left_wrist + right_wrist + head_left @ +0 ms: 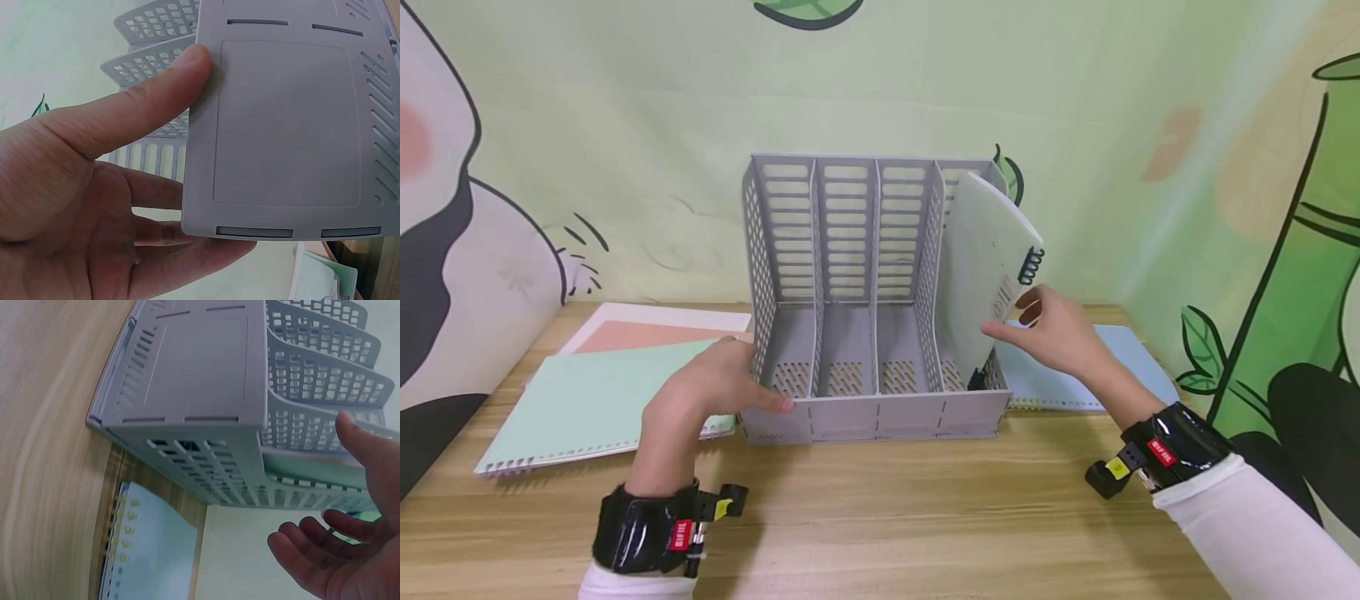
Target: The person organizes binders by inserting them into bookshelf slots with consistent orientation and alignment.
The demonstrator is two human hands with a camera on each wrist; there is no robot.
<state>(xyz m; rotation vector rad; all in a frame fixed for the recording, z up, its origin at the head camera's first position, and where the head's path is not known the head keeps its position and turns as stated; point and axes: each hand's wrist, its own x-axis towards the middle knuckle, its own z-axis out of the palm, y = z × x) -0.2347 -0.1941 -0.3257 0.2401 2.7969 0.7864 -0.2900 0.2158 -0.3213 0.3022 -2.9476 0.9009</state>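
A grey four-slot magazine rack stands on the table. My left hand holds its front left corner, thumb on the front panel and fingers behind the side wall, as the left wrist view shows. A pale coil-bound notebook stands on edge in the rightmost slot, its dark coil towards me. Beside that coil is my right hand, thumb tip right at the cover's edge. In the right wrist view its thumb and loosely bent fingers are spread apart, with nothing pinched between them.
A mint-green spiral notebook lies left of the rack, over a pink and white one. On the right a blue spiral notebook lies partly behind my right hand. A printed cloth backdrop hangs behind the table.
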